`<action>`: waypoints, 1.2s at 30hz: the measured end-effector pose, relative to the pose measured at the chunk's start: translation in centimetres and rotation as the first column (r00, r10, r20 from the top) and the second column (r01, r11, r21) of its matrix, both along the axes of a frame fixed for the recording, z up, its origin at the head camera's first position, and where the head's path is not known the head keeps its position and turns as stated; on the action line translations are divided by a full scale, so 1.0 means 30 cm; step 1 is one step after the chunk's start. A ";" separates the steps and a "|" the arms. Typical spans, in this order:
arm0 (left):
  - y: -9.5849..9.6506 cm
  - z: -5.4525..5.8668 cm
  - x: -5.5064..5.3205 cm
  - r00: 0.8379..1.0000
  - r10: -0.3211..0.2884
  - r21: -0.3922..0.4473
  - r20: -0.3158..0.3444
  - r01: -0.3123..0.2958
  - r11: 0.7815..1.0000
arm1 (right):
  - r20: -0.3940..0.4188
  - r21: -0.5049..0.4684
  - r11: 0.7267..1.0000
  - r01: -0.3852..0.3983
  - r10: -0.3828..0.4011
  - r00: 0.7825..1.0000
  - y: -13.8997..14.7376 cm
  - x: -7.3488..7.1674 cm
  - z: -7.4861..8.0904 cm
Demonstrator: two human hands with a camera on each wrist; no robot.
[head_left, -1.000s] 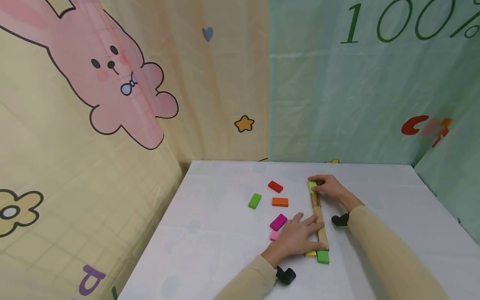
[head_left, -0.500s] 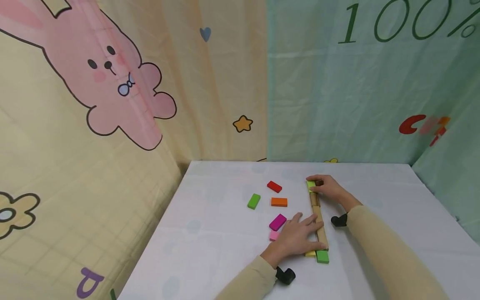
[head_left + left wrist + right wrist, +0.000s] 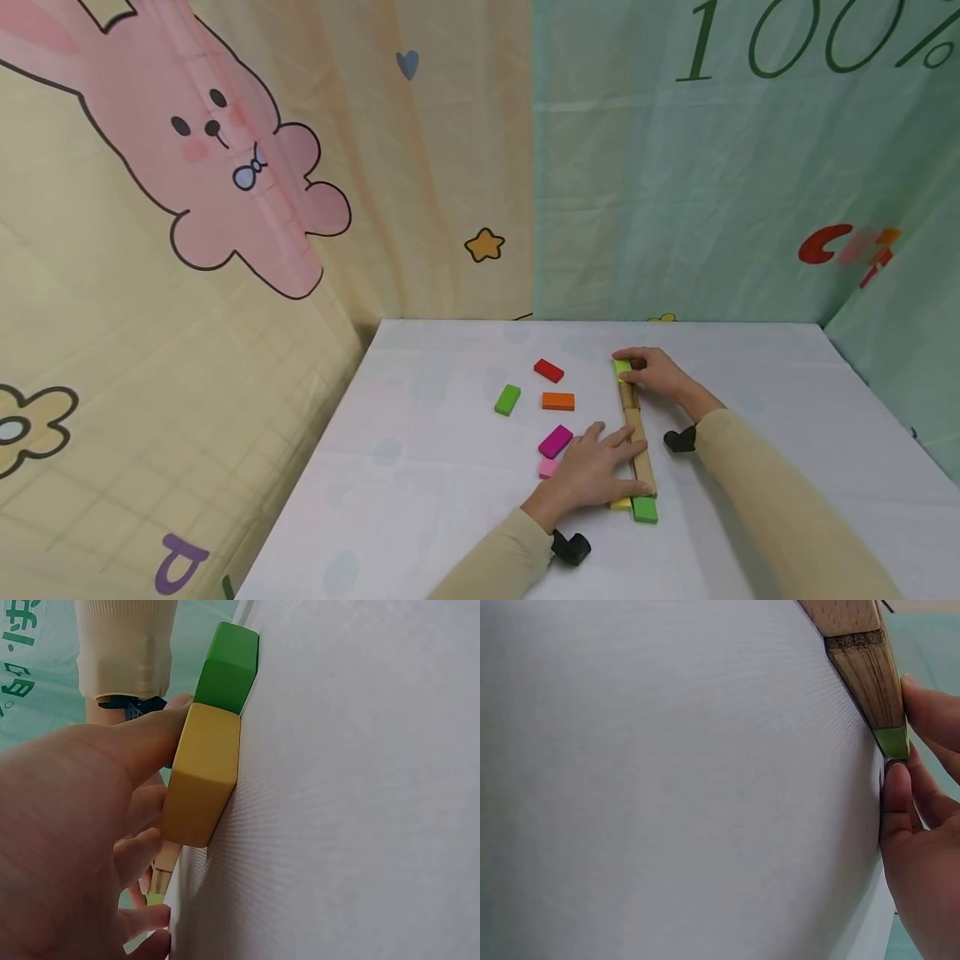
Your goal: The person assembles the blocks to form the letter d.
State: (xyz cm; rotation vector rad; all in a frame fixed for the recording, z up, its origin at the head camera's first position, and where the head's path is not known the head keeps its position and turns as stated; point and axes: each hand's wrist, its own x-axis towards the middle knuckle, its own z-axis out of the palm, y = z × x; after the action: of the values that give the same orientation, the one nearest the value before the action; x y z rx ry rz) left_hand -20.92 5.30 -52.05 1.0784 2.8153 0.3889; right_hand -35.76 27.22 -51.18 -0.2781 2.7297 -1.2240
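Firstly, the right hand (image 3: 658, 372): what has it got?

— Pinch grip, thumb and finger, on a small yellow-green rectangular block (image 3: 622, 370). Block sits at the far end of a straight row on the white-covered desk (image 3: 435, 500).

— Flush with its neighbour?

— Apparently. Right wrist view: its end meets a darker brown rectangular wooden block (image 3: 870, 682), no gap visible. Nearer the person the line runs on as a pale tan wooden bar (image 3: 644, 472), ending at a bright green rectangular block (image 3: 644, 510).

— Left hand (image 3: 588, 471)?

— Not clenched. Fingers spread across the pale bar, thumb beside the bright green block. A yellow rectangular block (image 3: 199, 772) touches the bright green one on its left; whether the thumb bears on it, cannot tell.

— Key relation?

— The row's long axis, in my judgement. It points away from the person, leaning slightly left at the far end. The yellow-green block lies left of the right palm, on that axis; right hand nearer to it, left hand nearer the bright green end.

— Further out?

— Loose, left of the row: a pink block (image 3: 548, 468), partly hidden by the left hand; a magenta rectangular block (image 3: 556, 442); then an orange rectangular block (image 3: 558, 402), a mid-green rectangular block (image 3: 507, 400) and a red rectangular block (image 3: 549, 370).
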 end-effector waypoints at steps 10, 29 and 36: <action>-0.001 0.009 0.002 1.000 -0.013 -0.018 -0.007 0.013 1.000 | -0.032 0.032 0.999 -0.014 0.016 0.999 -0.001 0.013 -0.002; -0.006 0.070 -0.016 0.999 0.003 0.022 0.043 -0.004 1.000 | -0.055 0.070 0.997 -0.038 0.042 0.998 -0.013 0.066 0.057; -0.034 0.127 -0.041 0.998 0.057 0.084 0.033 -0.060 0.995 | -0.125 0.117 0.992 -0.045 0.059 0.990 -0.001 0.115 0.072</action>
State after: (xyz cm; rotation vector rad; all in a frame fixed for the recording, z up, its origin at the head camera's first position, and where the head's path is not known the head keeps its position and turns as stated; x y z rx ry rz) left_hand -22.15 4.29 -48.24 0.9977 2.8322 0.5312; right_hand -32.32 27.18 -49.01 -0.4264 2.8683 -1.0675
